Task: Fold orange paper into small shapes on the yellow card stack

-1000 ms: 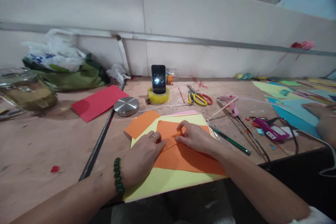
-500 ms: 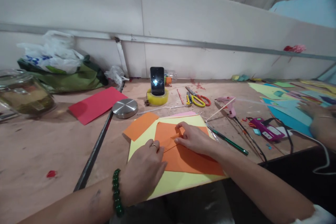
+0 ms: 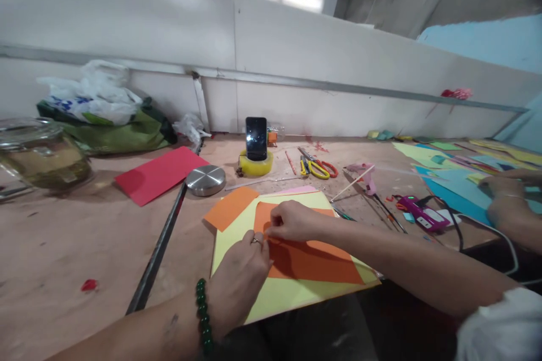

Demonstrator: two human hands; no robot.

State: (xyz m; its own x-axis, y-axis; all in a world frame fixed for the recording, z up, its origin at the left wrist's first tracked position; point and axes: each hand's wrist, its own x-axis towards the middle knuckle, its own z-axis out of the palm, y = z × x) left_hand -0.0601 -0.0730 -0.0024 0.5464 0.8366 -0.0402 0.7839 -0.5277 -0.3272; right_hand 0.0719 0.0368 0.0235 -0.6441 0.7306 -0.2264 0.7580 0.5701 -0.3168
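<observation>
Curling narrowly, left hand (image 3: 241,276) and right hand (image 3: 294,222) touch orange paper (image 3: 315,266), grip unclear, yellow sheet (image 3: 292,295) showing along its near edge

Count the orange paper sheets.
2: the larger sheet lies partly under the left hand and right hand; the smaller sheet is at the yellow paper's far-left corner. More may be hidden.

Your left hand (image 3: 243,276) palm down, knuckles bent, your right hand (image 3: 296,221) close beside it, curled inward, forearms (image 3: 393,254) converging
</observation>
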